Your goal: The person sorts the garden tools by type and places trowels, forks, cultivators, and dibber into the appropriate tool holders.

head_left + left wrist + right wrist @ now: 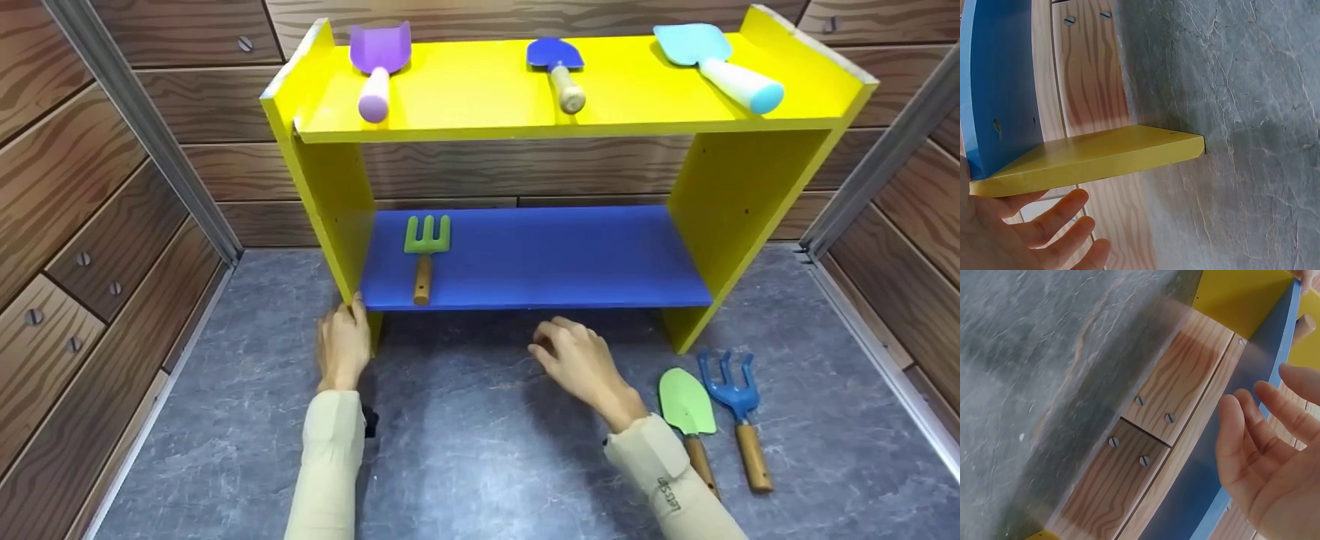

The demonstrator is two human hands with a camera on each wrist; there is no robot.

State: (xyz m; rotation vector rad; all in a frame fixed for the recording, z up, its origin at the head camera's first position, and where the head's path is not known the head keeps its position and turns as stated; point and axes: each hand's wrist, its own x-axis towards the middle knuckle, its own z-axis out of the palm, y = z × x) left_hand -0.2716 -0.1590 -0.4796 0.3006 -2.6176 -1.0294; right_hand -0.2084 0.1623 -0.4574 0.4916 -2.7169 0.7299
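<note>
"What does the head view give us?"

"The yellow rack (334, 187) stands upright on the bench (465, 450). The left hand (343, 341) grips its left upright low down, by the end of the blue shelf (555, 262). The right hand (577, 360) is in front of that shelf, nearer its middle, fingers loosely bent and holding nothing."

"Which relation matters most?"

"I'd judge the shelf's: just beyond the right fingers, long axis running left to right. The green trowel (686, 405) and blue fork (739, 394) lie to that hand's right, handles towards the person; the left is much farther off."

"And the left wrist view?"

"Fingers spread along the upright's outer face; the thumb's hold is mostly hidden."

"Right wrist?"

"Curved fingers, nothing between them. They overlap the shelf's edge; whether they touch, I can't tell."
</note>
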